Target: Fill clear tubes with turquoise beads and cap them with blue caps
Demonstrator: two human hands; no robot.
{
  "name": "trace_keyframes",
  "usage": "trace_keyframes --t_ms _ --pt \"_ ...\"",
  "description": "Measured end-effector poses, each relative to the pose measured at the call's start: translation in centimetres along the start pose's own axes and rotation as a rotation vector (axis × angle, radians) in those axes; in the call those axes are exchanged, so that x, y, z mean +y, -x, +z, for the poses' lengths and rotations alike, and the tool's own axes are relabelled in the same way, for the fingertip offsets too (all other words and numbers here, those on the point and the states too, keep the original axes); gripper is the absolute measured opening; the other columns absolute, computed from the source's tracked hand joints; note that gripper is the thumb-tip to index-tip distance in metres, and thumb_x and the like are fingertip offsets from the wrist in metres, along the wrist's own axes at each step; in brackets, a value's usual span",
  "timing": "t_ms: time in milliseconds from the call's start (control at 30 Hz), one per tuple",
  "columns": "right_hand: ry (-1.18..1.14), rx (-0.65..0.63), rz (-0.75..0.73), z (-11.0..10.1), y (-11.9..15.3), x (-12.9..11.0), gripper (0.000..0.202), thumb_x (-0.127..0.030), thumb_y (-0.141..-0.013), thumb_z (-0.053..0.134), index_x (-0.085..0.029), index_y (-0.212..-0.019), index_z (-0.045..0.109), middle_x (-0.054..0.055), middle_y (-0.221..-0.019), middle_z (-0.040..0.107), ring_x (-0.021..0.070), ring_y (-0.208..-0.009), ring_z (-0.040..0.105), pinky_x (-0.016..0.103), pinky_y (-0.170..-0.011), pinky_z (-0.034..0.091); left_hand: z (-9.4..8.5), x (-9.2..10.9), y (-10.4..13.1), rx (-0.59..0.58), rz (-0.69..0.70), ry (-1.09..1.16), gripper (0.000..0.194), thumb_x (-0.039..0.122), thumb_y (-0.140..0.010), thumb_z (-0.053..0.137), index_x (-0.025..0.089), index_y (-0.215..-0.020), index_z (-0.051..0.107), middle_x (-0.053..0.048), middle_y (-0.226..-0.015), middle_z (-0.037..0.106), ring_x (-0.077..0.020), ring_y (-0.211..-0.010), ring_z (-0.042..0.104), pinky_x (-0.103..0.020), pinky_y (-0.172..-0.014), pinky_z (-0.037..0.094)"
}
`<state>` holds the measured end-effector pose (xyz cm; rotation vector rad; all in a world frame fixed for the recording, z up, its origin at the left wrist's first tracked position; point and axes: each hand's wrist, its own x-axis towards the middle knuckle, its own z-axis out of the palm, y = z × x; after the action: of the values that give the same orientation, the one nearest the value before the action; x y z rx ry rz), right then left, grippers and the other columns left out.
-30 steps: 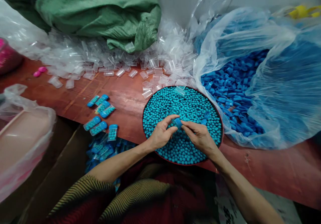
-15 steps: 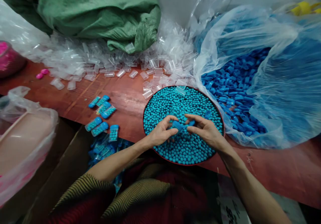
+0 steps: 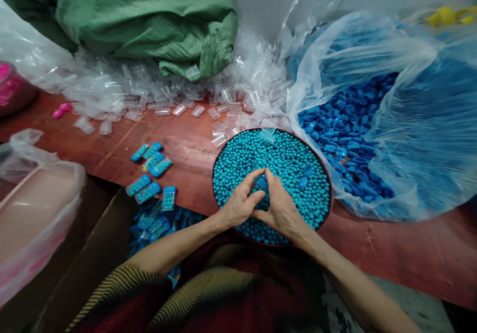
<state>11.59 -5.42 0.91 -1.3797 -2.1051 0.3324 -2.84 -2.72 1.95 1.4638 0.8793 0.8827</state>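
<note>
A small container (image 3: 262,183) is being worked on above the round tray (image 3: 331,194) of turquoise beads (image 3: 238,159); it is pinched between the curved thumb and fingers of the left hand (image 3: 238,205); the fingers of the right hand (image 3: 285,214) are brought up against its far end, index tip close to the left one, thumb set apart below; whether they are pressed on it cannot be told, and whether its cap is fully seated is hidden too.

Seven filled, capped containers (image 3: 148,193) are laid out on the worktop (image 3: 186,164), and more are heaped below its edge (image 3: 149,228); that much looks finished; plenty appears undone, as a long drift of clear empty tubes (image 3: 179,109) is spread behind, the tray is judged nearly full of beads, and many blue caps (image 3: 343,134) are held in the plastic bag (image 3: 417,139); one loose blue piece (image 3: 303,182) is seen on the beads.
</note>
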Motion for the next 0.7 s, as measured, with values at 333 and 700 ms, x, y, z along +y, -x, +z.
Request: trace_keyframes --t_ms 333,700 --pt "0.010 0.136 -0.026 0.6 -0.5 0.1 0.079 -0.047 -0.075 0.062 -0.013 -0.137 0.027 0.015 -0.101 0.058 0.0284 -0.084 0.062 0.039 -0.062 0.054 1.3 0.9 -0.2 0.130 -0.158 0.104 0.022 0.025 -0.084 0.049 0.019 -0.104 0.047 0.003 -0.074 0.052 -0.0095 -0.066 0.050 -0.022 -0.065 0.043" --pt "0.123 -0.188 -0.025 -0.6 -0.2 -1.0 0.069 -0.044 -0.085 0.054 -0.017 -0.142 0.029 0.019 -0.126 0.054 0.0280 -0.096 0.064 0.036 -0.064 0.056 -3.3 1.0 0.9 0.002 -0.161 -0.199 0.033 0.031 -0.085 0.048 0.017 -0.114 0.053 -0.003 -0.092 0.062 -0.0146 -0.081 0.056 -0.028 -0.078 0.048"
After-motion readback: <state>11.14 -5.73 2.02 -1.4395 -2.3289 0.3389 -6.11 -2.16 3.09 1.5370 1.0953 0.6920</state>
